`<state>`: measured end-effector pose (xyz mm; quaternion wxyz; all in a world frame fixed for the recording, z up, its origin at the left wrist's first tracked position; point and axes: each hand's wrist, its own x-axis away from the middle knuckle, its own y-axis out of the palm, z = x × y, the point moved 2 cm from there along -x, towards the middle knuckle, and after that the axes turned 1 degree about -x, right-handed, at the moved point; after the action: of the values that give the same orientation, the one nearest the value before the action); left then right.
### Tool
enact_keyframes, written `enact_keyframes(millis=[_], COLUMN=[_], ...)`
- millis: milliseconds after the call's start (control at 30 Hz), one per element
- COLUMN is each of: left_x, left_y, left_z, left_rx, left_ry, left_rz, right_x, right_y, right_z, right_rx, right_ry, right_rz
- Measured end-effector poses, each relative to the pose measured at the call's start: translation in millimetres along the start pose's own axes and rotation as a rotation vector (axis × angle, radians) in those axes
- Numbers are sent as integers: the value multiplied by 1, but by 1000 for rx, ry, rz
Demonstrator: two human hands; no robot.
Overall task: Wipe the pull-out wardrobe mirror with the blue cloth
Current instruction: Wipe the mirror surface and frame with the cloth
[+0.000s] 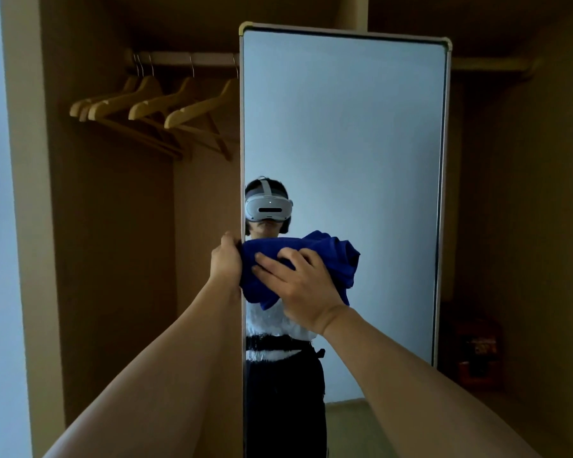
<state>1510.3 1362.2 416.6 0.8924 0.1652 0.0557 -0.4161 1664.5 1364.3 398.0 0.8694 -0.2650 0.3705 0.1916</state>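
Nearest the camera, two bare forearms reached forward and up, one from each lower corner of the view. The right hand [303, 285] lay spread over the blue cloth [328, 256], its fingers fairly straight with the tips dug a little into the bunched fabric, pressing it flat against the mirror [344, 143]. A flat palm like that seemed meant to keep a broad patch of cloth rubbing the glass instead of a mere pinch of it. The cloth sat low on the glass, close to the left edge, at about the height of the reflected chest and chin, with one corner drooping below the hand.

The left hand [226, 262] gripped the mirror's left edge, fingers curled round the frame with their tips hidden behind it, just beside the cloth. Since the panel slides out of the wardrobe, that hold probably steadied it so the pushing cloth would not swing it or send it back in.

In the glass stood the person's reflection, wearing a white headset, a pale top and dark trousers. Most of the glass above and to the right of the cloth lay beyond the hand's present reach, so by the look of it much wiping remained.

Further back, to the left of the mirror, four wooden hangers [153, 104] hung from a rail [186, 57] inside the brown wardrobe [113, 226]. To the right, deep in shadow, something reddish [478, 355] sat low down; I could not tell what it was.
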Motion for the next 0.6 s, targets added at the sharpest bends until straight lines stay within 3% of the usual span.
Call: enact_keyframes(millis=[133,333,600], left_x=[0,7,8], left_y=[2,-8,-9], left_z=[1,-22,-22], left_rx=[5,-119,-107], left_ry=[76,50,54], left_rz=[7,-16,19], right_x=[-13,-39,17], right_y=[-11,-20,12], right_z=[16,28,-13], right_rx=[110,79,-31], right_ry=[-71,109,78], right_rz=[-34,40,12])
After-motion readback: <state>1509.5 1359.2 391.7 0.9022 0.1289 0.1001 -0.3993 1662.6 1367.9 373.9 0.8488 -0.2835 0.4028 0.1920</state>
